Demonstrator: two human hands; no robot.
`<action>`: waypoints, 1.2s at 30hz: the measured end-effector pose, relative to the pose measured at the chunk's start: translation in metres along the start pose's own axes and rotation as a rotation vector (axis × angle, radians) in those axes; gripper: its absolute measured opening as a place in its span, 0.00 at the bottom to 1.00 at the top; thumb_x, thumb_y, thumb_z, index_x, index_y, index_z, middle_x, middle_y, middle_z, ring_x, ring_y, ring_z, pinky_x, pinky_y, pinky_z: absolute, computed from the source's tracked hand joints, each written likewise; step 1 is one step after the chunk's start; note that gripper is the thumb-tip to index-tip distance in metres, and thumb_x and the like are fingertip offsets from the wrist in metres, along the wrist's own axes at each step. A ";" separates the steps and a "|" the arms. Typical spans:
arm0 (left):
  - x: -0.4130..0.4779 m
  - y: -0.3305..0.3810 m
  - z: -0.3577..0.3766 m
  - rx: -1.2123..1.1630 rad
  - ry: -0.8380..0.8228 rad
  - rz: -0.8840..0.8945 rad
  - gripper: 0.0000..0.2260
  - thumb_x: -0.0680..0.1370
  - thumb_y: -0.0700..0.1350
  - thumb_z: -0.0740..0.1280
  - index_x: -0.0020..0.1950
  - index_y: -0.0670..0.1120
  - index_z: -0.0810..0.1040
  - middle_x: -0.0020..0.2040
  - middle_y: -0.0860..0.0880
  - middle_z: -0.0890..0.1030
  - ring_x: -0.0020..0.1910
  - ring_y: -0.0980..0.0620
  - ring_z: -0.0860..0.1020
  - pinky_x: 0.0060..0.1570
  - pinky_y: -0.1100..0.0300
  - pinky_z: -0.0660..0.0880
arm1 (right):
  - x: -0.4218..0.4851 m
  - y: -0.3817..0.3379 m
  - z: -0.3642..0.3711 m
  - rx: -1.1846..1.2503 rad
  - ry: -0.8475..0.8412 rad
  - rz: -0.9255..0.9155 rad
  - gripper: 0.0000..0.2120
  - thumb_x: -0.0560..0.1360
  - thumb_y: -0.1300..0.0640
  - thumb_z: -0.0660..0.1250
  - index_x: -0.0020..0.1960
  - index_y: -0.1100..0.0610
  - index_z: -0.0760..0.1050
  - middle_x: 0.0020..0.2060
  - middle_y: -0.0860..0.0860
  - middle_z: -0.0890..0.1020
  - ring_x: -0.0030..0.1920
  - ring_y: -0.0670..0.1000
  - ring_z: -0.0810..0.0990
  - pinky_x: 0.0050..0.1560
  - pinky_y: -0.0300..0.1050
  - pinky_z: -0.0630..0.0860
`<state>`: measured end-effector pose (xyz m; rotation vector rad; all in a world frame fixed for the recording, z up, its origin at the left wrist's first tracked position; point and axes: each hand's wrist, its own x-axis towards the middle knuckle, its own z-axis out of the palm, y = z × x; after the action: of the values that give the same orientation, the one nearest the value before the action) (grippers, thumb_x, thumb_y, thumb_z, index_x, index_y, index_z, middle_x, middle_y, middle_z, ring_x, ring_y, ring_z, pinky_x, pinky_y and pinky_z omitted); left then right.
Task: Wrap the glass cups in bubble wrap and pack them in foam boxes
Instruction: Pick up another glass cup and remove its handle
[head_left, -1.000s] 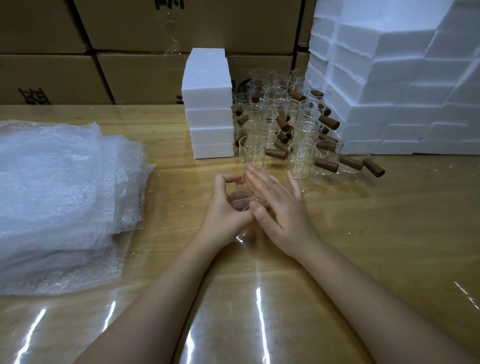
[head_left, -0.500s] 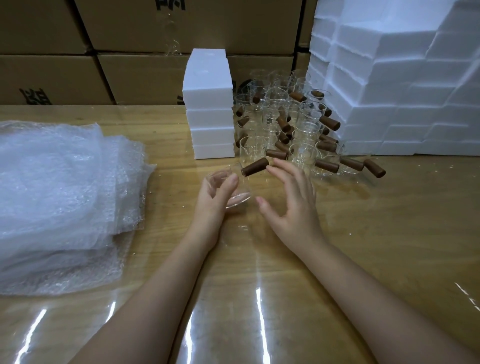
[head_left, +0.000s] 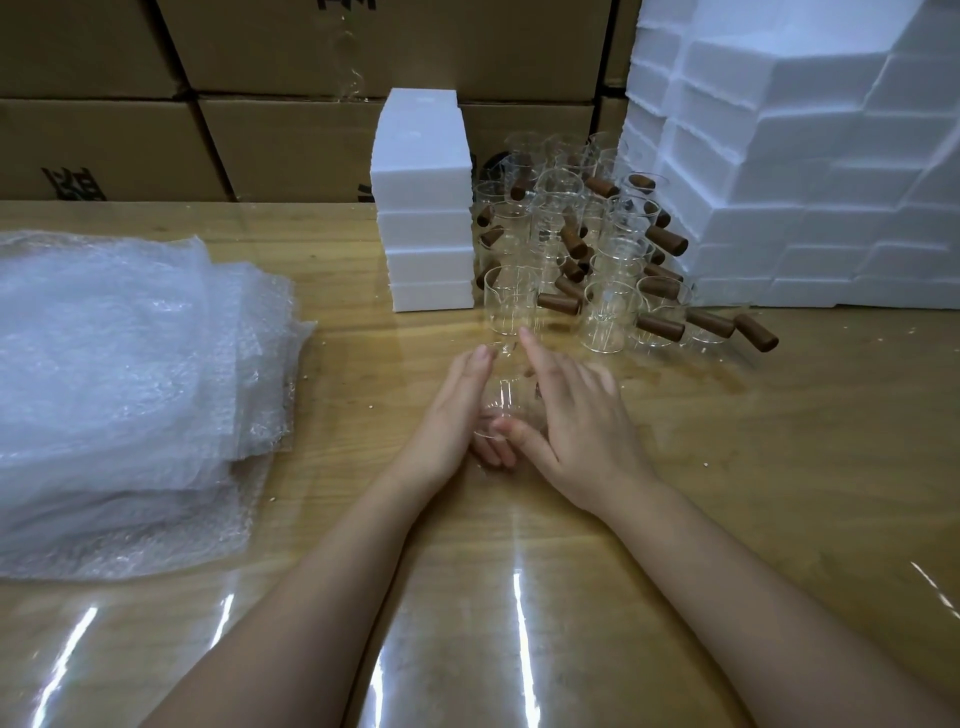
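Note:
A clear glass cup (head_left: 506, 402) sits between my two hands at the middle of the wooden table (head_left: 753, 467). My left hand (head_left: 452, 415) cups its left side, thumb up along the rim. My right hand (head_left: 576, 421) lies against its right side with the fingers stretched forward and the thumb on the glass. The cup's brown handle is hidden. Just beyond stands a cluster of several glass cups with brown wooden handles (head_left: 587, 254). A pile of bubble wrap sheets (head_left: 114, 374) lies at the left. A stack of white foam boxes (head_left: 423, 208) stands behind the hands.
A large wall of stacked white foam boxes (head_left: 810, 166) fills the right rear. Brown cardboard cartons (head_left: 208, 104) line the back edge of the table. A glossy clear film covers the tabletop near me.
Half a second ago the cup was tilted in my left hand with its brown handle showing and my right hand apart. Now both hands have closed around it, lower and nearer to me.

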<state>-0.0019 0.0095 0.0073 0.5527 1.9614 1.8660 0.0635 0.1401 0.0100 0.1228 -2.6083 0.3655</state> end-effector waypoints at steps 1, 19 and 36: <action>0.000 0.001 -0.001 0.009 -0.002 -0.008 0.25 0.79 0.62 0.49 0.65 0.45 0.68 0.24 0.46 0.77 0.23 0.50 0.77 0.22 0.63 0.71 | 0.000 0.000 0.000 0.012 -0.014 -0.014 0.39 0.75 0.33 0.47 0.76 0.59 0.54 0.60 0.55 0.76 0.60 0.55 0.74 0.62 0.48 0.61; 0.002 -0.006 -0.002 0.115 0.014 0.027 0.23 0.77 0.69 0.47 0.51 0.54 0.71 0.28 0.47 0.75 0.20 0.54 0.73 0.22 0.64 0.69 | -0.002 0.003 0.009 0.074 -0.041 0.075 0.49 0.67 0.37 0.69 0.78 0.54 0.48 0.62 0.55 0.75 0.60 0.55 0.75 0.57 0.47 0.69; 0.001 -0.005 -0.004 0.129 -0.045 0.080 0.25 0.78 0.64 0.47 0.53 0.47 0.73 0.21 0.50 0.71 0.19 0.56 0.67 0.24 0.64 0.67 | -0.003 0.011 0.002 0.258 -0.066 0.057 0.52 0.66 0.22 0.38 0.78 0.56 0.44 0.25 0.42 0.67 0.25 0.41 0.70 0.26 0.34 0.61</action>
<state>-0.0048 0.0067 0.0024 0.7148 2.0692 1.7658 0.0635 0.1502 0.0036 0.1506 -2.6225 0.7296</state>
